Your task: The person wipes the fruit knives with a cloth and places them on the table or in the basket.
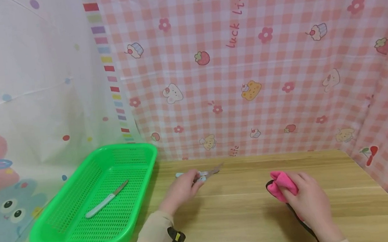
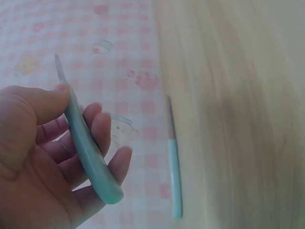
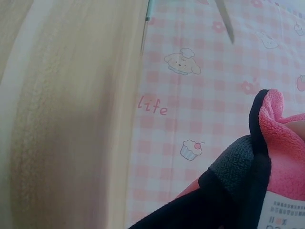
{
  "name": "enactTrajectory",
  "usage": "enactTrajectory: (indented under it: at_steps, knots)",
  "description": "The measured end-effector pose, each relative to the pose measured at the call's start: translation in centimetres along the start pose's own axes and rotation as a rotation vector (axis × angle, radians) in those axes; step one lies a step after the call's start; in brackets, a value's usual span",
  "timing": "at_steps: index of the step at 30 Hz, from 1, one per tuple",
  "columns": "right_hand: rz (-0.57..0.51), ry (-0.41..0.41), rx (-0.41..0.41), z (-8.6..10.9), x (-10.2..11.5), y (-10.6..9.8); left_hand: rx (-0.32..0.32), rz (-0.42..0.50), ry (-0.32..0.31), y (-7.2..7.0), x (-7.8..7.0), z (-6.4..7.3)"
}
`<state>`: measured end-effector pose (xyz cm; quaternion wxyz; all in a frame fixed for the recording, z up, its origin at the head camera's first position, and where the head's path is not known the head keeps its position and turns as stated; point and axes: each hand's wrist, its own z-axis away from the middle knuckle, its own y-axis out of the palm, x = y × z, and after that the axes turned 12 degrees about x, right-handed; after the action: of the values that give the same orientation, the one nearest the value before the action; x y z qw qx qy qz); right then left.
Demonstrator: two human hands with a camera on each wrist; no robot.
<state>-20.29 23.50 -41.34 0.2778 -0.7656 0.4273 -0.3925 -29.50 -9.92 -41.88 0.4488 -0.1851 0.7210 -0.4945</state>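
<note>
My left hand [image 1: 183, 191] holds a knife [image 2: 88, 145] by its pale blue-green handle, raised over the back of the table, thumb along the handle near the blade. Just beyond that hand a second knife [image 2: 175, 176] with a similar handle lies flat near the table's back edge. My right hand [image 1: 308, 197] grips a bunched pink cloth [image 1: 283, 184] with black edging, above the right half of the table. In the right wrist view the cloth shows a grey patch and a white label [image 3: 281, 212]. Most of the right hand is out of that view.
At the left stands a green plastic basket [image 1: 138, 213] with perforated sides. Inside it lies another knife [image 1: 106, 201] with a pale blue handle. The wooden table [image 1: 234, 220] meets a pink checked curtain [image 1: 224, 73] at the back; a white patterned sheet [image 1: 30, 68] hangs at the left.
</note>
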Motion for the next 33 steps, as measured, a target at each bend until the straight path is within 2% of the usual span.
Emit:
enactTrajectory:
  at_steps: [5, 13, 21, 24, 28, 33]
  knots:
    - [-0.01, -0.008, -0.015, 0.0, 0.1, -0.2, 0.009, 0.228, 0.04, -0.3, -0.9, 0.5]
    - [-0.016, -0.029, -0.065, -0.1, 0.4, -0.3, 0.067, 0.613, 0.031, -0.3, -1.5, 1.2]
    - [-0.037, -0.081, -0.122, -0.4, 1.5, -0.5, 0.168, 0.856, 0.069, -0.4, -1.9, 1.6]
    - [-0.055, -0.146, -0.16, -0.7, 2.0, -0.5, 0.196, 0.944, 0.065, -0.4, -2.2, 1.6]
    - [-0.105, -0.275, -0.217, -1.0, 2.6, -0.1, 0.221, 1.043, 0.046, -0.3, -2.5, 1.7]
    - [-0.147, -0.378, -0.227, -1.5, 3.7, 0.6, 0.25, 1.17, 0.016, 0.1, -2.9, 1.8]
